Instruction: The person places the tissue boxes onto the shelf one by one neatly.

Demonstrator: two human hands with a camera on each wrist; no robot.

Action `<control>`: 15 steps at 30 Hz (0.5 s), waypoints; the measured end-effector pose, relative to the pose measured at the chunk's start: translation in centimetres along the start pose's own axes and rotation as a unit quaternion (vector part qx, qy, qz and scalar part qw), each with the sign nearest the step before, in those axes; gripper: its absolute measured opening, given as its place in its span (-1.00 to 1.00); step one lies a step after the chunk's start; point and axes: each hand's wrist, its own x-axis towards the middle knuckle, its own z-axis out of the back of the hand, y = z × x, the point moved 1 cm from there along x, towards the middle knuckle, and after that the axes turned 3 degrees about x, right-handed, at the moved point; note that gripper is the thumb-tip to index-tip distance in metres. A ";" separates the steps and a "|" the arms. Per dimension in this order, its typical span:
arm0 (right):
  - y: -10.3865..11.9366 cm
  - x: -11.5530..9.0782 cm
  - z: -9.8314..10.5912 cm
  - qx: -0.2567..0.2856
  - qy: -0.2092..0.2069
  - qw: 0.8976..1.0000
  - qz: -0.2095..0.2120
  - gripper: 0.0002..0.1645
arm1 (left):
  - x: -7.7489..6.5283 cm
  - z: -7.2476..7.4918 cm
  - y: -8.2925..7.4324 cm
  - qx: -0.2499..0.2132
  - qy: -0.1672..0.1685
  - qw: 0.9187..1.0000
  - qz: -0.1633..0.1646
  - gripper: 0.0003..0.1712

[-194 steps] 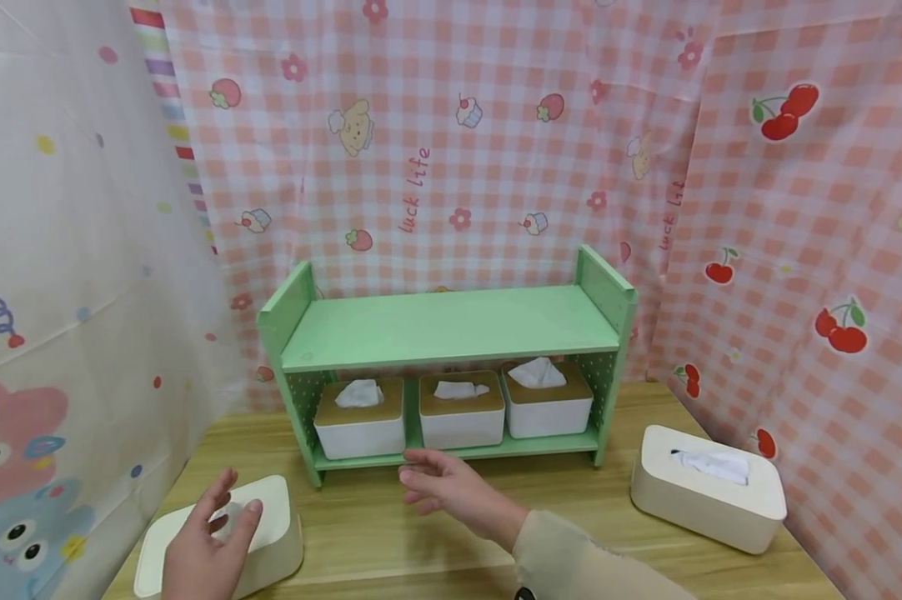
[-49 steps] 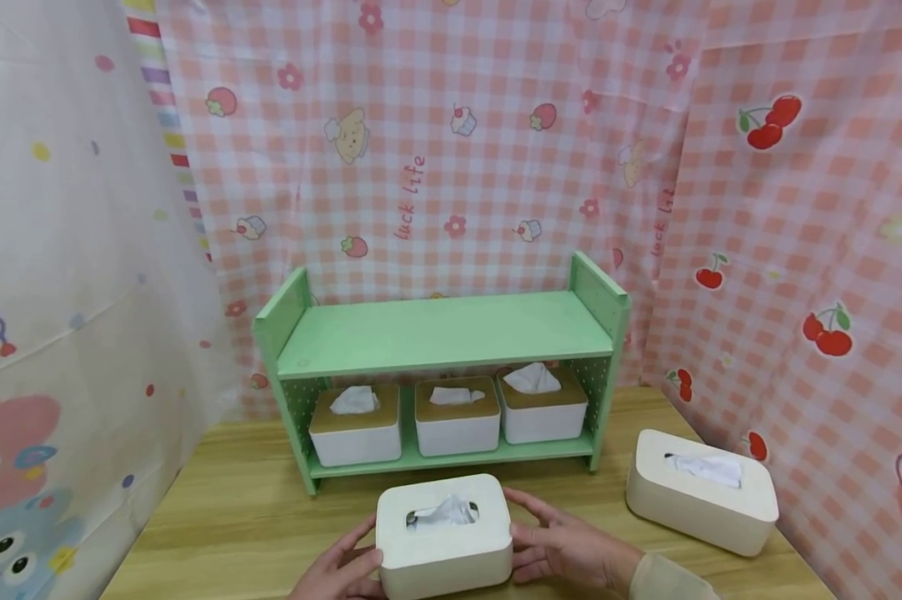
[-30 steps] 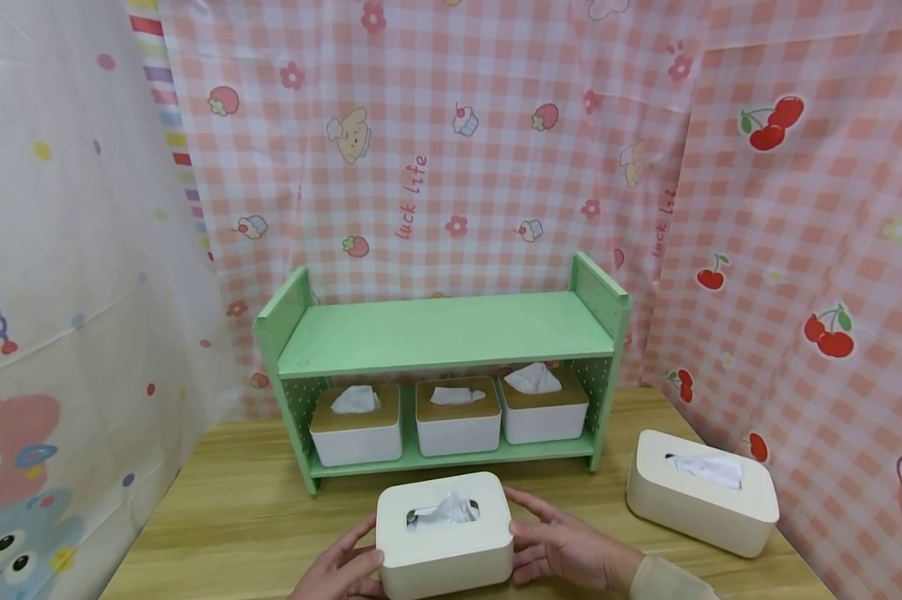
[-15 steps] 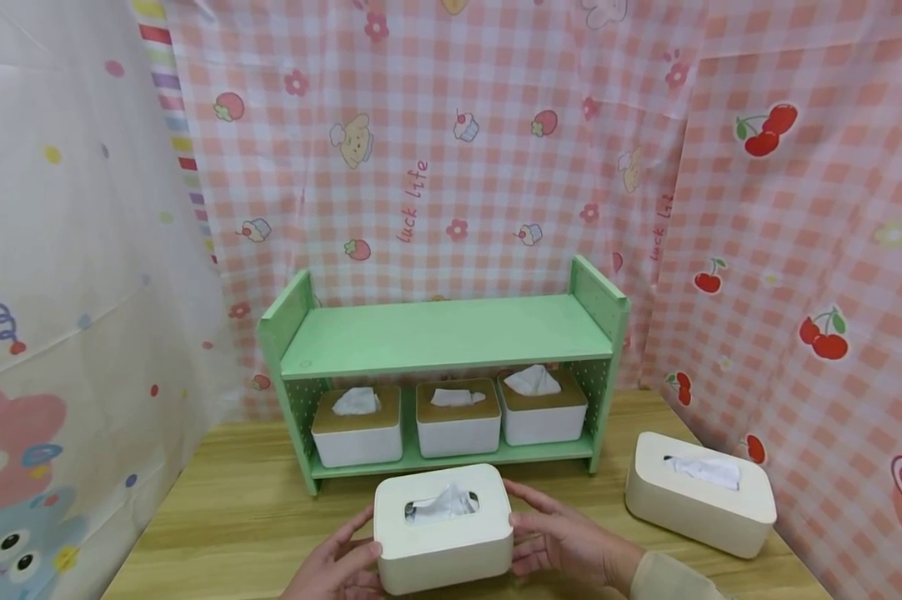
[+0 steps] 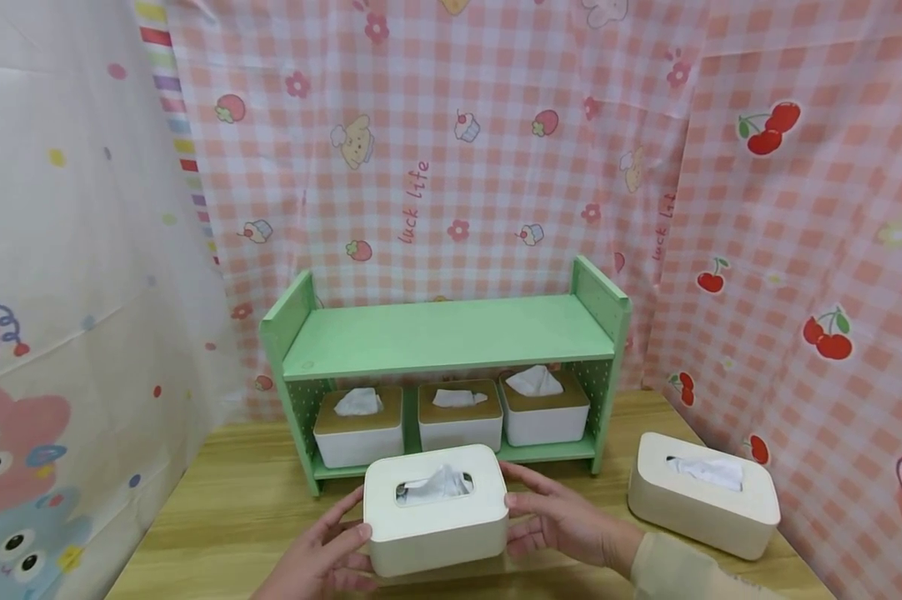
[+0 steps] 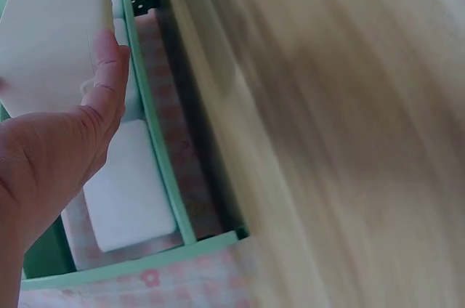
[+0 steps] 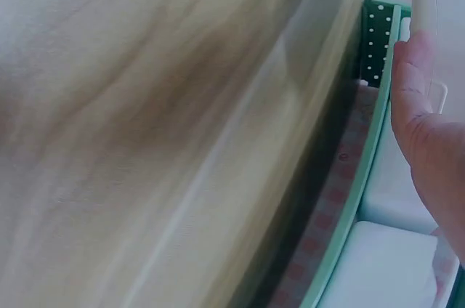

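Note:
In the head view, my left hand and right hand grip a cream rectangular tissue box by its two short ends. Thumbs lie along the sides near the top, with the other fingers lower and partly hidden. A white tissue pokes out of the oval slot on top. The box hangs over the wooden table, just in front of a green two-tier shelf, and overlaps its lower front edge in this view. From the left wrist, the box appears raised off the table, its underside tilted into view.
Three white tissue boxes with wooden lids, left, middle and right, stand on the shelf's lower tier. Another cream tissue box sits on the table at right. Patterned curtains enclose the back and sides.
The cream box, earlier at the table's left under my left hand, came to the middle between both hands. Over the last half second it has risen and moved forward toward the shelf.

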 end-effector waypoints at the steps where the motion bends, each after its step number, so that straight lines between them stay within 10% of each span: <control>1: 0.2 0.0 -0.1 -0.002 0.001 1.000 0.001 -0.05 | -0.1 0.1 -0.3 0.000 0.001 1.000 -0.001 0.02; 15: 4.5 0.1 -1.8 -0.024 0.009 0.999 0.020 -0.03 | -1.4 0.4 -3.7 0.024 -0.030 0.999 -0.029 -0.05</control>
